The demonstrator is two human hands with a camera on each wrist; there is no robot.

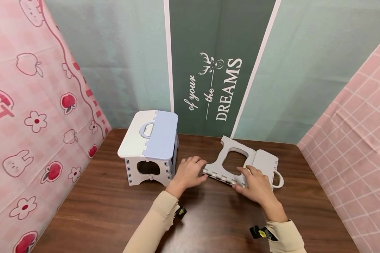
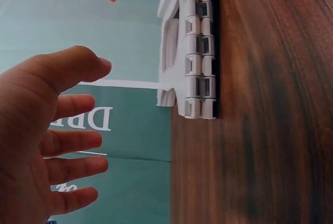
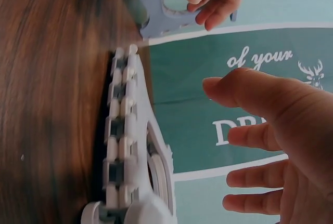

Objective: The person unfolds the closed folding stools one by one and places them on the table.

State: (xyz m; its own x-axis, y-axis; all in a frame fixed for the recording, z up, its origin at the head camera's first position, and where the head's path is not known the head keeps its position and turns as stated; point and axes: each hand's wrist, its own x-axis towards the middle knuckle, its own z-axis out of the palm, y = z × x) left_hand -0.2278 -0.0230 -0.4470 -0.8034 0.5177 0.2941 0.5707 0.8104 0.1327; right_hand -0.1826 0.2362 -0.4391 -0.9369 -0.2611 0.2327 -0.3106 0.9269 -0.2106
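A folded grey-white step stool (image 1: 264, 161) lies flat on the table at the right, its hinged edge facing the person and its loop handle at the right end. Over its near edge is my right hand (image 1: 256, 184), fingers spread; the right wrist view shows a gap between that hand (image 3: 296, 130) and the stool (image 3: 140, 146). My left hand (image 1: 188, 172) hovers beside the stool's left corner, holding nothing. In the left wrist view its fingers are extended, apart from the hinges (image 2: 200, 52). An unfolded white and lavender step stool (image 1: 159, 137) stands upright left of this hand.
Both stools are on a brown wooden table (image 1: 98, 214). A green cloth backdrop (image 1: 202, 28) with white lettering hangs behind it. Pink patterned cloth (image 1: 28, 147) hangs at the left, and pink checked cloth (image 1: 361, 140) at the right.
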